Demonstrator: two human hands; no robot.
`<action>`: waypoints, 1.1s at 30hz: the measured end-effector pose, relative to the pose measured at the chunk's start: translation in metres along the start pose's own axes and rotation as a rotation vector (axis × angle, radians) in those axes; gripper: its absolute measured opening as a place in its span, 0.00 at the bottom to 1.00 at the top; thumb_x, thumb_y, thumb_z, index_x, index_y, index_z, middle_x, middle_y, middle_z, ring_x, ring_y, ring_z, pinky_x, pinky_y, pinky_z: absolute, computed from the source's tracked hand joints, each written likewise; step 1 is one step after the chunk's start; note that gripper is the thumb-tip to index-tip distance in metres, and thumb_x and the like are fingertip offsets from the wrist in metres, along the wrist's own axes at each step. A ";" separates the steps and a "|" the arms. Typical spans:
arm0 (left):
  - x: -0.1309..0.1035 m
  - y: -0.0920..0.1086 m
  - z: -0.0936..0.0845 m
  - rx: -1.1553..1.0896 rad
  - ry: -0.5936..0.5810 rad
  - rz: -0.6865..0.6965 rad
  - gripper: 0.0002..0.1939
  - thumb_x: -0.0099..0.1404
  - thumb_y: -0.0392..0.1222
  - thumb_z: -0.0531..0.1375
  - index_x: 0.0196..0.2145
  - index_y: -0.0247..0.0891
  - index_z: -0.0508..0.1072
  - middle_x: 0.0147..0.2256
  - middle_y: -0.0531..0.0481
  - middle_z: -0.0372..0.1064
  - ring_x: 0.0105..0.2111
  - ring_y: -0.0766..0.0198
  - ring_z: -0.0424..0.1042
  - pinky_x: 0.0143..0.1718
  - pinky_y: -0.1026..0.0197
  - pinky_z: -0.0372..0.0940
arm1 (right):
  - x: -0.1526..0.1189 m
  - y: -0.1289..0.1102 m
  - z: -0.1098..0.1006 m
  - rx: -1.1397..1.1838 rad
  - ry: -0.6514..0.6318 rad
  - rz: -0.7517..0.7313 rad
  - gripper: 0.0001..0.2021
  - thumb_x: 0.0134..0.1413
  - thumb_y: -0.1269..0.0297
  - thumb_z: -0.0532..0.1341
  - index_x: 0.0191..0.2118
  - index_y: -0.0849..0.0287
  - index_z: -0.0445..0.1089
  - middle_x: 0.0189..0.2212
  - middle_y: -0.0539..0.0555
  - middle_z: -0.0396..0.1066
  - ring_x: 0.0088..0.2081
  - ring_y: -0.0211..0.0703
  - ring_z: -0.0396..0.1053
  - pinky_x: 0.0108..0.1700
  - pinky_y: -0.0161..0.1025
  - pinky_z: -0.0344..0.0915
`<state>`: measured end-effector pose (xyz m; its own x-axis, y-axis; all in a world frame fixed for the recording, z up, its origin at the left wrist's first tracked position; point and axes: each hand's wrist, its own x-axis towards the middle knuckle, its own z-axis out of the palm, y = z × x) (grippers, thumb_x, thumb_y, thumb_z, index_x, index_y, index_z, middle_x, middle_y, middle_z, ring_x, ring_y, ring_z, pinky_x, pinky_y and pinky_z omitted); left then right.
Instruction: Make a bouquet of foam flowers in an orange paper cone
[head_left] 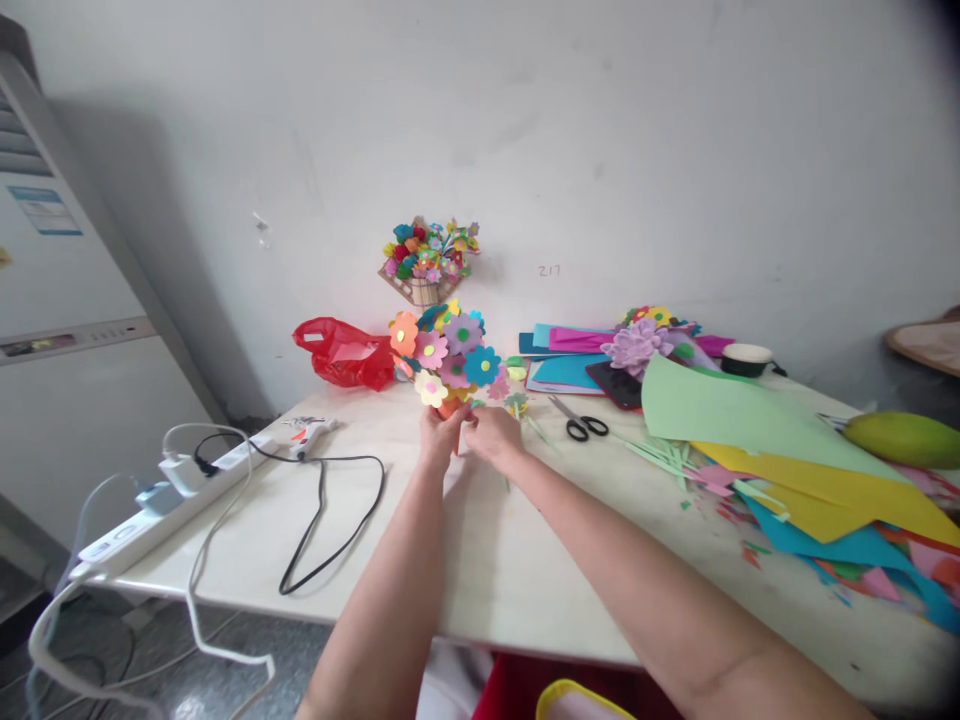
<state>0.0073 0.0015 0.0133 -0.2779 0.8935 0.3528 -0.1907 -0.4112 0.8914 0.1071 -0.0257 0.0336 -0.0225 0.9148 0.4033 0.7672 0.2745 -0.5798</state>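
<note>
A bouquet of colourful paper-like flowers stands upright near the middle of the table, with an orange base below the blooms. My left hand is closed around the orange base. Right beside it, my right hand has its fingers pressed together at the base's right side; whatever they pinch is too small to name. Several small loose flowers lie just behind my right hand. Black-handled scissors rest open on the table to the right.
A glue gun with a black cord and a white power strip are at the left. A red plastic bag sits behind. Green sheets, yellow sheets, scraps, green strips and a phone occupy the right.
</note>
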 end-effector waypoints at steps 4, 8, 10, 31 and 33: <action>0.001 -0.002 -0.001 -0.045 -0.003 0.031 0.19 0.42 0.44 0.70 0.31 0.35 0.70 0.24 0.52 0.70 0.24 0.66 0.70 0.25 0.66 0.63 | -0.002 -0.006 -0.009 -0.035 0.165 -0.026 0.13 0.55 0.61 0.54 0.34 0.56 0.76 0.31 0.58 0.77 0.35 0.48 0.72 0.34 0.37 0.58; -0.001 -0.002 0.002 -0.069 -0.012 0.020 0.18 0.42 0.43 0.68 0.30 0.35 0.69 0.22 0.54 0.67 0.23 0.67 0.69 0.23 0.67 0.62 | -0.001 -0.013 -0.011 0.017 0.275 -0.094 0.12 0.56 0.60 0.56 0.37 0.53 0.77 0.31 0.54 0.77 0.34 0.44 0.72 0.34 0.35 0.57; -0.001 -0.002 0.003 -0.063 0.003 0.029 0.17 0.41 0.41 0.68 0.29 0.35 0.68 0.22 0.54 0.67 0.23 0.67 0.68 0.24 0.67 0.62 | -0.001 -0.017 -0.011 0.023 0.294 -0.134 0.11 0.56 0.60 0.57 0.38 0.52 0.77 0.30 0.53 0.77 0.33 0.42 0.72 0.33 0.33 0.56; -0.002 -0.005 0.006 0.002 0.010 0.033 0.14 0.41 0.36 0.63 0.28 0.36 0.66 0.24 0.54 0.65 0.28 0.65 0.64 0.31 0.63 0.59 | 0.011 -0.033 -0.013 -0.189 0.308 -0.248 0.10 0.56 0.66 0.56 0.32 0.55 0.76 0.27 0.52 0.77 0.29 0.38 0.69 0.26 0.36 0.45; -0.002 -0.006 0.006 0.003 0.016 0.038 0.14 0.41 0.36 0.63 0.29 0.37 0.66 0.25 0.53 0.66 0.28 0.66 0.64 0.31 0.64 0.60 | 0.012 -0.032 -0.013 -0.214 0.317 -0.263 0.10 0.55 0.67 0.56 0.30 0.57 0.75 0.26 0.53 0.76 0.28 0.38 0.69 0.26 0.36 0.45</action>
<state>0.0146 0.0032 0.0090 -0.2995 0.8744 0.3818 -0.1768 -0.4441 0.8784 0.0902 -0.0276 0.0662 -0.0630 0.6772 0.7331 0.8776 0.3874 -0.2825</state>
